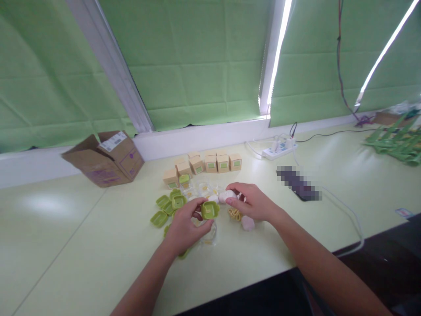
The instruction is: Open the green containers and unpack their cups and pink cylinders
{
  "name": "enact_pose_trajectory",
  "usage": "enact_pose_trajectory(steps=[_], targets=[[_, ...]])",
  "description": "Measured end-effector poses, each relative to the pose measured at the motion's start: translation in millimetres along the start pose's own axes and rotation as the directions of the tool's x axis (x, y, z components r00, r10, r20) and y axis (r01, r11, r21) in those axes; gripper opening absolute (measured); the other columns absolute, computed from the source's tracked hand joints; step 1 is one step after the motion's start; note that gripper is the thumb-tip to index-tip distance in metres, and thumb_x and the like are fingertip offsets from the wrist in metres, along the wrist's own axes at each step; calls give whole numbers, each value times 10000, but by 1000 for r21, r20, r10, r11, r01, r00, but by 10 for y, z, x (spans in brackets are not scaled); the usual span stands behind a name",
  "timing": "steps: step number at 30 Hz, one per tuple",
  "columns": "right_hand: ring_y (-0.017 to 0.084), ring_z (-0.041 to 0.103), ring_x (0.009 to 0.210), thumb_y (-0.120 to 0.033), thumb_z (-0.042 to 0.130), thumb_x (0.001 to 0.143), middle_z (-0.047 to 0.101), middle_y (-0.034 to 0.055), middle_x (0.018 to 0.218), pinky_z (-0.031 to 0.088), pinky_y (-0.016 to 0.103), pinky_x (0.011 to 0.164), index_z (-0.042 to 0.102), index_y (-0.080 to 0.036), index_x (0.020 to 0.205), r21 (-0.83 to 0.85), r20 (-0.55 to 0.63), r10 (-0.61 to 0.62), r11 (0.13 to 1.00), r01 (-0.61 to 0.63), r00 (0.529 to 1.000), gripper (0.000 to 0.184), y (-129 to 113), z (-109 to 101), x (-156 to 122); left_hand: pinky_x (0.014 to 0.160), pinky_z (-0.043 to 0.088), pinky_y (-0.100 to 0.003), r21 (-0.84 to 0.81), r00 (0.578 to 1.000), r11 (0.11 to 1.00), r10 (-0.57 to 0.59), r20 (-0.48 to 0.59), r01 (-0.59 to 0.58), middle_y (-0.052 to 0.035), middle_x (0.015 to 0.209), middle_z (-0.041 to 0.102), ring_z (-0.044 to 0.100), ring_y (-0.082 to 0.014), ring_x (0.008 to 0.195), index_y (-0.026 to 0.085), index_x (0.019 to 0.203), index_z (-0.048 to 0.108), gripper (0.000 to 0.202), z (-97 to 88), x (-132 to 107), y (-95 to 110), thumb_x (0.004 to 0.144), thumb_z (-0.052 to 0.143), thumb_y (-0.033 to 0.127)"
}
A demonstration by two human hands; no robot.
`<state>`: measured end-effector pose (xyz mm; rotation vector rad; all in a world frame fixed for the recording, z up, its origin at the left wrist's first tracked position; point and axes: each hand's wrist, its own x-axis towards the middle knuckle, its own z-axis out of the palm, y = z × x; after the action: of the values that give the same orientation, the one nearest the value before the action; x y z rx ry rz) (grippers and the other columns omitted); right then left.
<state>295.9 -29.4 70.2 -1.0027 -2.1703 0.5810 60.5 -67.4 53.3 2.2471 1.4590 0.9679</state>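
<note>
My left hand [189,224] grips a small green plastic tray [209,211] by its edges, its hollow side facing me. To its right my right hand [251,201] pinches a pale pinkish-white rounded piece [226,196], whose kind I cannot make out. Several similar green trays [159,219] lie left of my left hand, some partly hidden by it. Clear plastic containers [204,189] with yellow marks are spread behind the hands. Below my right hand lie a yellow coiled cord [234,214] and a pale pink block [247,223].
Several small tan boxes [210,163] stand in a row at the back. An open cardboard box [110,160] sits at the left rear. To the right are a dark phone-like object [297,182], a power strip [279,149], a white cable [348,210] and a green woven item [394,142].
</note>
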Motion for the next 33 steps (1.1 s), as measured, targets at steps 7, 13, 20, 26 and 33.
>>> enact_pose_trajectory(steps=[7, 13, 20, 26, 33], targets=[[154, 572, 750, -418, 601, 817, 648, 28, 860, 402, 260, 673, 641, -185, 940, -125, 178, 3, 992, 20, 984, 267, 24, -3, 19, 728, 539, -294, -29, 999, 999, -33, 10, 33, -37, 947, 646, 620, -137, 739, 182, 1132, 541, 406, -12, 8, -14, 748, 639, 271], [218, 591, 881, -438, 680, 737, 659, 63, 939, 414, 299, 742, 639, -194, 976, -283, 266, 13, 957, 65, 964, 344, 19, 145, -4, 734, 555, -292, -58, 999, 997, -54, -3, 54, -44, 972, 660, 643, -151, 783, 181, 1133, 545, 403, -1, 11, -42, 755, 640, 285], [232, 582, 903, -343, 651, 791, 632, 90, 945, 413, 307, 726, 576, -179, 1034, -440, 234, 77, 897, 35, 969, 303, 67, 287, 9, 728, 557, -287, -65, 998, 996, -69, -3, 69, -29, 928, 661, 641, -145, 768, 179, 1125, 547, 401, 15, 14, -55, 747, 644, 275], [211, 571, 975, -260, 619, 824, 607, 88, 1026, 413, 294, 790, 556, -158, 1047, -411, 266, 55, 910, 62, 963, 253, 112, 381, 49, 727, 551, -286, -59, 999, 997, -41, 2, 41, -26, 939, 656, 633, -144, 780, 184, 1120, 550, 383, 8, 18, -22, 756, 631, 271], [191, 597, 898, -259, 586, 846, 579, 85, 1027, 419, 274, 737, 582, -158, 1038, -443, 254, 103, 896, 21, 962, 217, 103, 426, 58, 741, 540, -296, -51, 1000, 998, -21, 6, 22, -39, 964, 654, 629, -153, 797, 183, 1125, 545, 400, 20, 15, -20, 746, 634, 272]])
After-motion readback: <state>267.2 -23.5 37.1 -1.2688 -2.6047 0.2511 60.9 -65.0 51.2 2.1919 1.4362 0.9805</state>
